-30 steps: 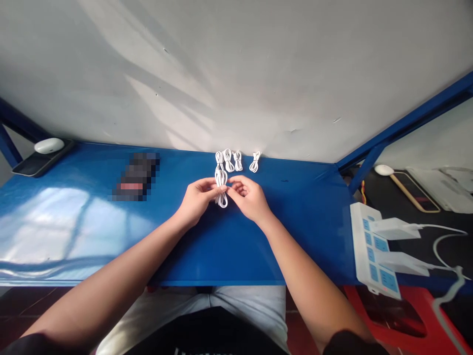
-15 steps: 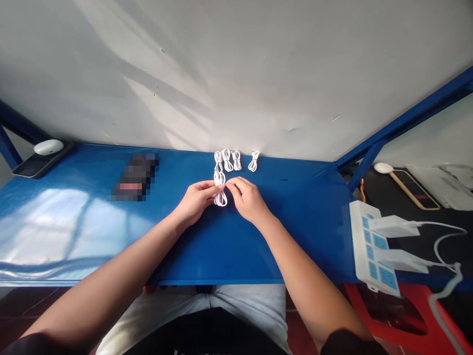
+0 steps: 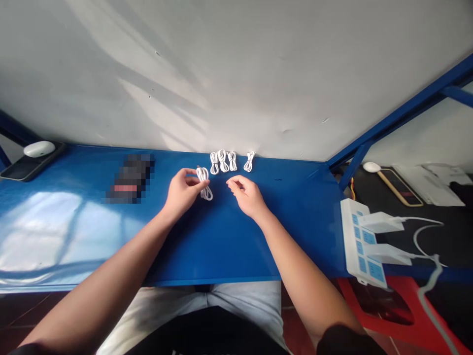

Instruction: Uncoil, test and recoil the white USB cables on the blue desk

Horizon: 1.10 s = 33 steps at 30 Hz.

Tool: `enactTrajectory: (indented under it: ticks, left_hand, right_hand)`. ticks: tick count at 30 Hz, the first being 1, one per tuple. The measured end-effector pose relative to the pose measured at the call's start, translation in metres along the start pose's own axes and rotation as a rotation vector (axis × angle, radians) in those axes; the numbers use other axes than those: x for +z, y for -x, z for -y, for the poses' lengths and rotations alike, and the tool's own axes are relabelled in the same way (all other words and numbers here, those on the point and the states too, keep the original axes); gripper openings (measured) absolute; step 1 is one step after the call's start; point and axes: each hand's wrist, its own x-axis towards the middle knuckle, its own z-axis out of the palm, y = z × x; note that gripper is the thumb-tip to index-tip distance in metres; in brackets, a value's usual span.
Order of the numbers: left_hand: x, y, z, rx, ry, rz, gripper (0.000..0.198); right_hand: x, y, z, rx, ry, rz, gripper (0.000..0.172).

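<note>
Left hand [image 3: 183,192] is pinching a small coiled white cable [image 3: 204,183] just over the blue metal tabletop [image 3: 236,236], right hand [image 3: 246,195] loose and empty beside it, so I'd guess it's the put-down step, needing a gentle set-down by the row of white cable bundles [image 3: 222,161].

Showing plain white on the coiled cable [image 3: 204,183] and on the row of cable bundles [image 3: 222,161] behind it. Spreading glossy blue across the table [image 3: 236,236]. Pairing white with pale blue socket panels on the power strip [image 3: 360,241]. Glowing red on what is perhaps a stool [image 3: 406,315], partly cut off.
</note>
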Motion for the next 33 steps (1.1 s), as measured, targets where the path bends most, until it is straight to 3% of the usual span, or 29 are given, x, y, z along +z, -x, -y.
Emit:
enactTrajectory:
  ticks: [4, 8, 13, 18, 22, 26, 28, 33]
  left_hand:
    - [-0.017, -0.019, 0.002, -0.052, -0.096, -0.007, 0.043]
    - [-0.02, -0.042, 0.005, -0.067, -0.195, -0.026, 0.037]
    - [-0.009, -0.082, 0.003, -0.062, -0.365, -0.076, 0.028]
    - [0.012, -0.108, -0.003, 0.034, -0.43, -0.095, 0.034]
    - [0.021, -0.1, -0.003, 0.115, -0.417, -0.043, 0.032]
    - [0.018, -0.076, 0.006, 0.467, -0.474, 0.054, 0.055]
    - [0.017, -0.067, 0.011, 0.576, -0.581, 0.129, 0.06]
    - [0.02, -0.064, 0.015, 0.592, -0.72, 0.173, 0.031]
  right_hand:
    - [-0.002, -0.004, -0.01, 0.04, 0.03, -0.054, 0.026]
    - [0.001, -0.006, -0.014, 0.041, 0.047, -0.087, 0.024]
    - [0.0, -0.007, -0.014, 0.032, 0.065, -0.129, 0.023]
    - [0.001, -0.008, -0.017, 0.033, 0.049, -0.133, 0.024]
    - [-0.006, -0.012, -0.021, 0.02, 0.065, -0.236, 0.024]
    - [-0.024, -0.028, -0.031, 0.063, 0.212, -0.444, 0.028]
    - [-0.032, -0.039, -0.038, 0.054, 0.332, -0.442, 0.036]
    - [-0.034, -0.057, -0.052, 0.011, 0.545, -0.27, 0.034]
